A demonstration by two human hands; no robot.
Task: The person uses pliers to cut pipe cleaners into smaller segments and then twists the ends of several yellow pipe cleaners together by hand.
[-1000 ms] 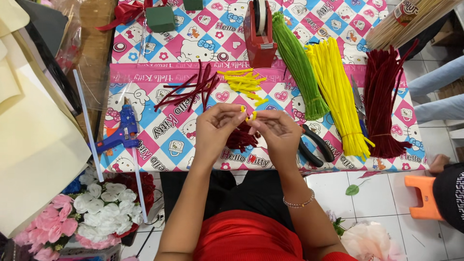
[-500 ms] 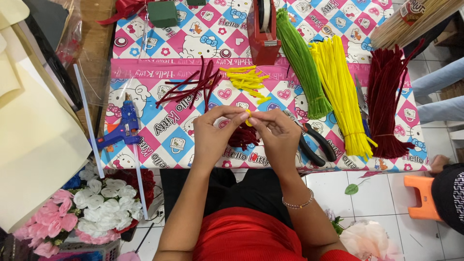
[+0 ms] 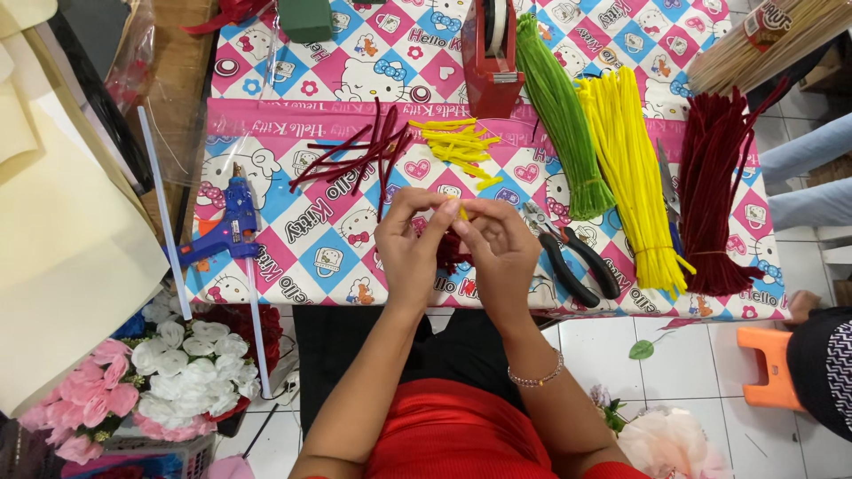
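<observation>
Head view: left hand (image 3: pixel 410 244) and right hand (image 3: pixel 499 244), fingers closed, pinch one short yellow pipe-cleaner piece (image 3: pixel 462 211) above the patterned surface (image 3: pixel 319 239).

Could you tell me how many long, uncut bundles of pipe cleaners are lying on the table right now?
3: a green bundle beside the tape dispenser, a yellow bundle to its right, and a dark red bundle near the table's right edge. None looks hidden.

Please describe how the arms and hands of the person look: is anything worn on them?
Both arms are bare, with no sleeves or gloves. The right wrist carries a thin beaded bracelet. The left hand and the right hand show no rings that I can make out.
</observation>
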